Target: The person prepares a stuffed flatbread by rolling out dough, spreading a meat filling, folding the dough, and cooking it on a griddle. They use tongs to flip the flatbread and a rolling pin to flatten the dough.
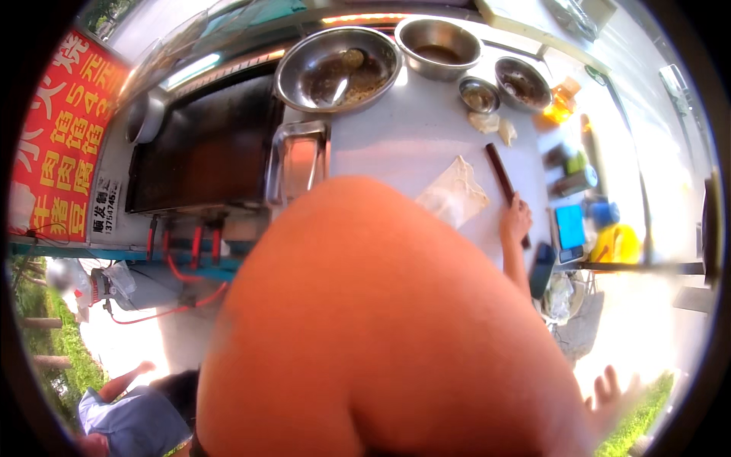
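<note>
My bent left arm (365,297) fills the middle very close to the camera and hides much of the worktop's near part. Beyond it, at the lower right, is my left hand (611,394), blurred, with fingers apart and nothing seen in it. My right hand (517,220) grips a dark wooden rolling pin (499,165) lying on the metal worktop (382,143). Left of the pin lies a flat, thin sheet of dough (457,191), partly covered by the arm. Two small dough pieces (484,122) lie near a small metal bowl (480,96).
A large metal bowl with a ladle (353,58) and other metal bowls (438,51) line the far side. Left are a steel tray (300,160) and a dark griddle (205,148). Bottles (562,103) and a digital scale (570,231) stand right. A person (134,420) is at lower left.
</note>
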The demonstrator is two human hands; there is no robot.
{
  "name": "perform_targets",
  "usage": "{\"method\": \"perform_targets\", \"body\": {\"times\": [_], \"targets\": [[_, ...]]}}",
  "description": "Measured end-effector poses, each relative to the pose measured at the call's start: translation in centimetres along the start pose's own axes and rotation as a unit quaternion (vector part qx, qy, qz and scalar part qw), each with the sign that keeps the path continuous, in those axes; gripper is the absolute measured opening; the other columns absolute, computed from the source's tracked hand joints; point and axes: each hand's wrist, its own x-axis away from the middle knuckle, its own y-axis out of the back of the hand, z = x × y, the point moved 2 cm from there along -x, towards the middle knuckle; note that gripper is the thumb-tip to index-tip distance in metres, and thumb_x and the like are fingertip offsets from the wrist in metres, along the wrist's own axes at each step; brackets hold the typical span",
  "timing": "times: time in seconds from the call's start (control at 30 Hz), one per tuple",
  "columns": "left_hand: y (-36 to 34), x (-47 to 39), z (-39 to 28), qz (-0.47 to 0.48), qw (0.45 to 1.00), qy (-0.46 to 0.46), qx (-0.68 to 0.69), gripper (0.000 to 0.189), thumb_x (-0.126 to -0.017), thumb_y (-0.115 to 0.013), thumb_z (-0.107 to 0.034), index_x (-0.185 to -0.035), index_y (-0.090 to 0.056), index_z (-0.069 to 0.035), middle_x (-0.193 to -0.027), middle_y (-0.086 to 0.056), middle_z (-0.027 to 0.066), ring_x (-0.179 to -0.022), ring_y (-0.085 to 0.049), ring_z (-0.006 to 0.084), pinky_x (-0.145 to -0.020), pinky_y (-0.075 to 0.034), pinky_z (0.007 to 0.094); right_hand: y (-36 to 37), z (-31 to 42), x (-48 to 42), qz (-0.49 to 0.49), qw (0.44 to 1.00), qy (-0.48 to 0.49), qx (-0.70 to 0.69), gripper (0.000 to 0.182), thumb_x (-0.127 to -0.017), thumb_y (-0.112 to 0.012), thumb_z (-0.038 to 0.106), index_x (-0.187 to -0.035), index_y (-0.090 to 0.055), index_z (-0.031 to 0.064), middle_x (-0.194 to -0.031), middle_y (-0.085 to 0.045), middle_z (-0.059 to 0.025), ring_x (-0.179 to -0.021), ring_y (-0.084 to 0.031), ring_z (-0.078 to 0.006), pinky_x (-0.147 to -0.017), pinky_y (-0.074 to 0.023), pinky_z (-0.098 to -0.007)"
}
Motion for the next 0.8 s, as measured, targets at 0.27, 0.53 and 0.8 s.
{"method": "perform_targets", "body": {"times": [0.27, 0.53, 0.8], "targets": [[-23.7, 7.0, 4.0, -0.110, 0.770, 0.421, 0.466, 0.027, -0.085, -0.054, -0.016, -0.110, -0.061, -0.010, -0.087, -0.066, 0.0076, -0.082, -0.062, 0.0310, -0.071, -0.049, 0.0441, 5.9, 4.4, 3.0, -0.022, 0.977, 0.052, -0.207, 0.049, -0.075, -0.062, 0.000, -0.122, -0.054, 0.0126, -0.104, -0.060, -0.0094, -0.091, -0.055, -0.0296, -0.080, -0.0464, -0.0400], [-47.7, 4.7, 3.6, -0.126, 0.779, 0.550, 0.274, 0.055, -0.093, -0.043, -0.037, -0.139, -0.035, -0.007, -0.148, -0.028, 0.0080, -0.138, -0.018, 0.0333, -0.109, -0.011, 0.0574, 2.3, 11.0, 7.4, -0.033, 0.991, 0.049, -0.117, 0.053, -0.086, -0.055, 0.021, -0.130, -0.042, -0.0039, -0.136, -0.042, -0.0187, -0.130, -0.034, -0.0345, -0.109, -0.0211, -0.0480], [-49.8, 0.6, 10.6, -0.112, 0.825, 0.497, 0.243, 0.057, -0.094, -0.036, -0.041, -0.140, -0.034, -0.008, -0.147, -0.030, 0.0074, -0.139, -0.017, 0.0293, -0.111, -0.005, 0.0543, 0.0, 7.4, -0.2, -0.014, 0.998, -0.002, -0.063, 0.071, -0.090, -0.048, 0.042, -0.135, -0.031, -0.0092, -0.142, -0.031, -0.0253, -0.136, -0.022, -0.0372, -0.111, -0.0112, -0.0501]]}}
